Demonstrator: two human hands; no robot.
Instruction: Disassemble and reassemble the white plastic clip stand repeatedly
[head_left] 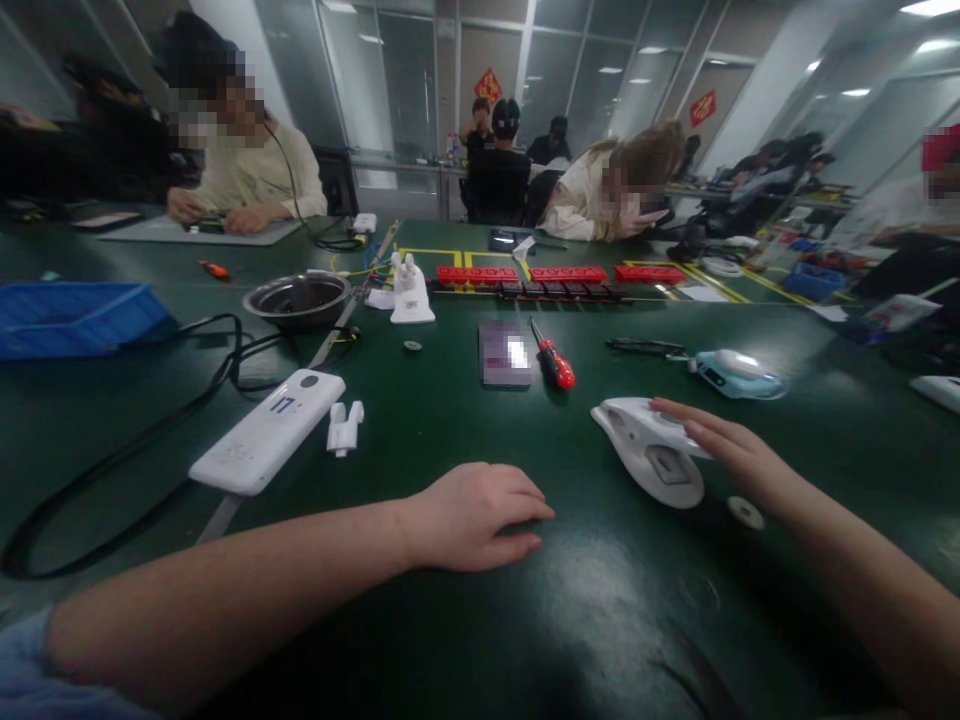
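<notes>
My left hand (484, 515) rests palm down over the green table, its fingers stretched out with nothing in them. My right hand (739, 455) has straight fingers laid against the right edge of a white curved plastic housing (651, 462); its thumb is hidden. That housing lies on the table with a rectangular recess showing. Beside it is a small round off-white disc (746, 513), below the right hand. Beyond the hands lie a red-and-black screwdriver (555, 362) and a dark flat phone-like device (505, 372). A light-blue and white plastic device (739, 374) sits further right.
A white power bank (255, 445), black cable (82, 550) and white clip-shaped part (345, 430) are at left. Behind stand a metal bowl (296, 315), blue tray (67, 335), white stand-like part (412, 300) and red strips (480, 274). People sit across the table.
</notes>
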